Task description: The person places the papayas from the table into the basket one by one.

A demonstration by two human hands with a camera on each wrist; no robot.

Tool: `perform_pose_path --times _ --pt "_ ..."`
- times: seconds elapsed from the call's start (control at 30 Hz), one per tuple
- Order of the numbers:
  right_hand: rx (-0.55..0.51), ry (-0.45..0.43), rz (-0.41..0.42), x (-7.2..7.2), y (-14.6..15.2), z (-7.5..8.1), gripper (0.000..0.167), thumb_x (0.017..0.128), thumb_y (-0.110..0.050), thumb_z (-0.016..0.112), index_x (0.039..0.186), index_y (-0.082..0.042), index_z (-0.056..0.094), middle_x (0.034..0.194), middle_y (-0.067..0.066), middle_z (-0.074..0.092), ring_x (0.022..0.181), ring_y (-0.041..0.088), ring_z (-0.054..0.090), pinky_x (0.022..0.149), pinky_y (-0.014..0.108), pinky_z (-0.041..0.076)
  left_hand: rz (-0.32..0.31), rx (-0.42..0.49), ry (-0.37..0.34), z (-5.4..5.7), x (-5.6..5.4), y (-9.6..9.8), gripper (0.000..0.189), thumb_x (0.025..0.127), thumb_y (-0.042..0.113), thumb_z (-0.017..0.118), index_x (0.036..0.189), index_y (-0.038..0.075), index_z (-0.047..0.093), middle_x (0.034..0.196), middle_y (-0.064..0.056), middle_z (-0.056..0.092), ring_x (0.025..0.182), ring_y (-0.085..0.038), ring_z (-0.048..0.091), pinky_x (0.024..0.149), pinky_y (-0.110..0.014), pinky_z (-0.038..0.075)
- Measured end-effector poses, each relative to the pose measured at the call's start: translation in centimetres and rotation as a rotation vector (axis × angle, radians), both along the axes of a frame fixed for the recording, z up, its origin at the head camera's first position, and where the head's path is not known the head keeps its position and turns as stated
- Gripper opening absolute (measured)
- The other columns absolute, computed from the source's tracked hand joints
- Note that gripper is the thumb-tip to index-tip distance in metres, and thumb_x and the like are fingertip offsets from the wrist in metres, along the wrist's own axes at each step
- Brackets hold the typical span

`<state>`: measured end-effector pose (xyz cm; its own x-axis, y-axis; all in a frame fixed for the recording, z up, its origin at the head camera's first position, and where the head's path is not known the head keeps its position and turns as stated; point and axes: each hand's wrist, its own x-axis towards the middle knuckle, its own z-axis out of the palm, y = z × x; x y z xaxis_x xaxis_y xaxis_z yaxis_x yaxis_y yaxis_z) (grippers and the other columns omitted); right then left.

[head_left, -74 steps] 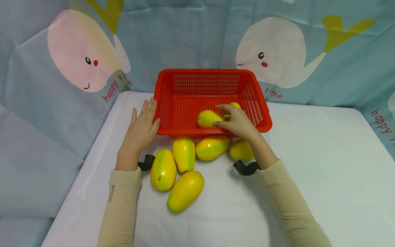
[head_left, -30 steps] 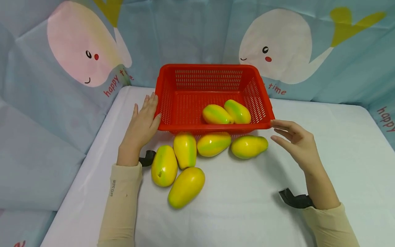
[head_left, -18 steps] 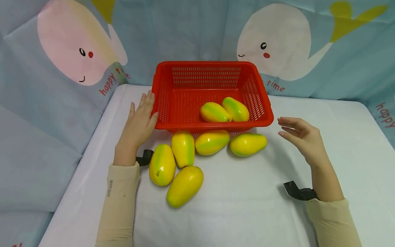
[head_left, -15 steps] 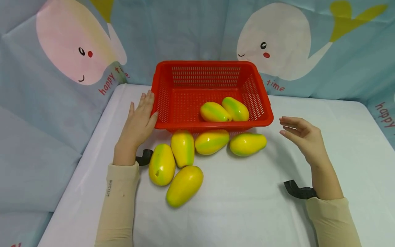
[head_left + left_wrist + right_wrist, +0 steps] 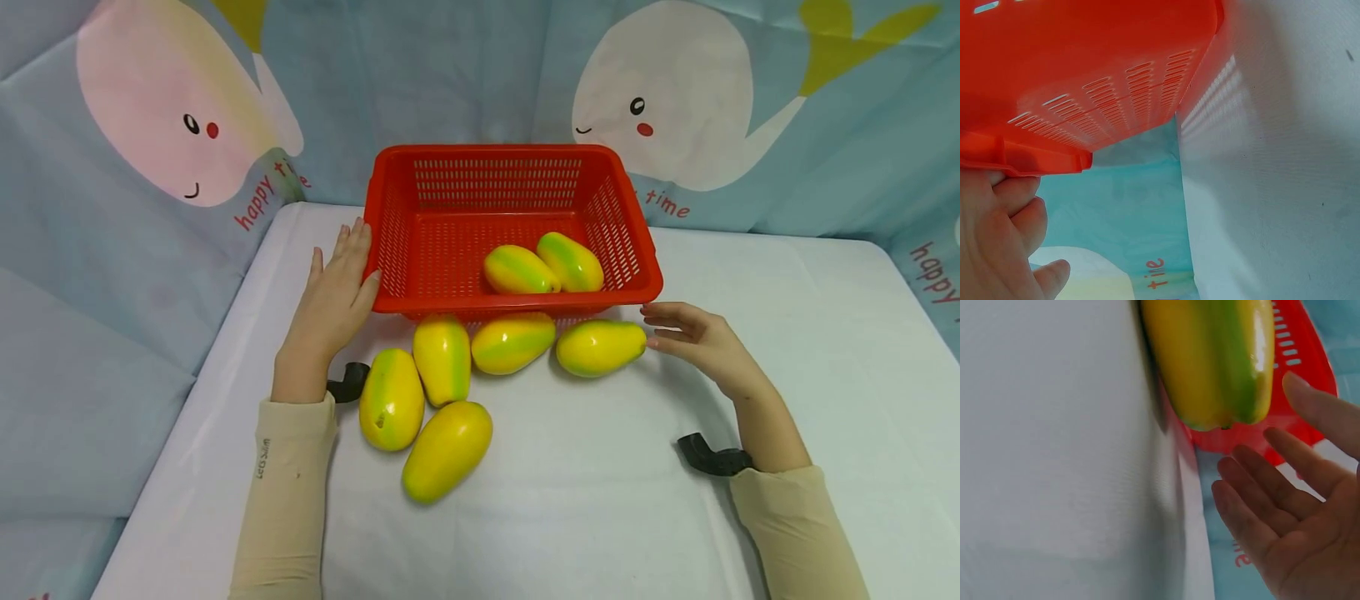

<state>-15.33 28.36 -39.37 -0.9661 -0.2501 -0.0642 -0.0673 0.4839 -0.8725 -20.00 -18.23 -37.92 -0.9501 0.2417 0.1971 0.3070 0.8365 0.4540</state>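
Note:
My left hand point(image 5: 330, 300) rests with straight fingers against the left rim of the red plastic basket point(image 5: 517, 307); in the left wrist view its fingertips are at the underside of the rim. Two yellow-green papayas point(image 5: 521, 270) lie in the basket, at its right front. At the narrow end of another papaya point(image 5: 602, 347), in front of the basket's right corner, is my right hand point(image 5: 697, 342), fingers spread and holding nothing. The right wrist view shows this papaya point(image 5: 1216, 362) just beyond the thumb and fingers.
On the white table point(image 5: 585, 500), several more papayas point(image 5: 447, 452) lie in front of the basket, from its middle to the left forearm. A blue cloth with whale prints point(image 5: 667, 92) hangs behind. Black wrist mounts point(image 5: 712, 458) stick out from both wrists.
My right hand let go of a papaya inside the basket, moved out to the right, then came back left to the rightmost papaya. My left hand stays at the rim.

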Motion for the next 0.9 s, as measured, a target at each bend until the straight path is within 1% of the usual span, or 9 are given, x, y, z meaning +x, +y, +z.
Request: perform_pose_path --times 0.1,0.27,0.43,0.6,0.9 --pt "0.0 -0.03 0.037 -0.1 -0.2 -0.3 0.046 0.089 -0.014 0.065 0.131 0.0 0.051 0.132 0.018 0.052 0.112 0.011 0.057 0.088 0.015 0.045 0.001 0.001 0.002 0.0 0.0 0.0 0.06 0.1 0.031 0.032 0.152 0.008 0.012 0.157 -0.006 0.01 0.144 -0.022 0.004 0.112 -0.055 -0.001" --pt "0.026 -0.052 0.088 -0.1 -0.5 -0.6 0.049 0.089 -0.016 0.065 0.134 -0.002 0.049 0.135 0.014 0.05 0.114 0.013 0.054 0.086 0.017 0.046 -0.002 0.003 0.004 -0.1 0.0 0.0 0.06 0.1 0.031 0.031 0.152 0.008 0.011 0.157 -0.005 0.009 0.144 -0.022 0.004 0.112 -0.054 -0.001" --pt "0.041 -0.072 0.105 -0.2 -0.6 -0.9 0.051 0.089 -0.017 0.065 0.135 -0.005 0.048 0.136 0.01 0.049 0.113 0.013 0.053 0.084 0.019 0.047 -0.006 0.007 0.003 -0.1 0.0 0.0 0.06 0.1 0.031 0.031 0.152 0.008 0.011 0.157 -0.005 0.008 0.144 -0.021 0.004 0.112 -0.053 -0.003" --pt "0.025 -0.082 0.117 -0.3 -0.6 -1.2 0.052 0.089 -0.016 0.065 0.136 -0.006 0.048 0.135 0.009 0.05 0.111 0.011 0.053 0.084 0.02 0.048 -0.006 0.011 0.001 -0.2 0.0 -0.1 0.06 0.1 0.031 0.031 0.152 0.008 0.011 0.157 -0.005 0.008 0.144 -0.021 0.003 0.112 -0.052 -0.003" --pt "0.014 -0.056 0.124 -0.3 -0.9 -1.3 0.052 0.088 -0.014 0.067 0.135 -0.002 0.048 0.134 0.012 0.049 0.108 0.009 0.054 0.083 0.019 0.048 -0.01 0.012 0.009 -0.2 -0.1 -0.1 0.06 0.1 0.03 0.031 0.152 0.007 0.011 0.157 -0.006 0.008 0.144 -0.022 0.004 0.112 -0.053 -0.003"
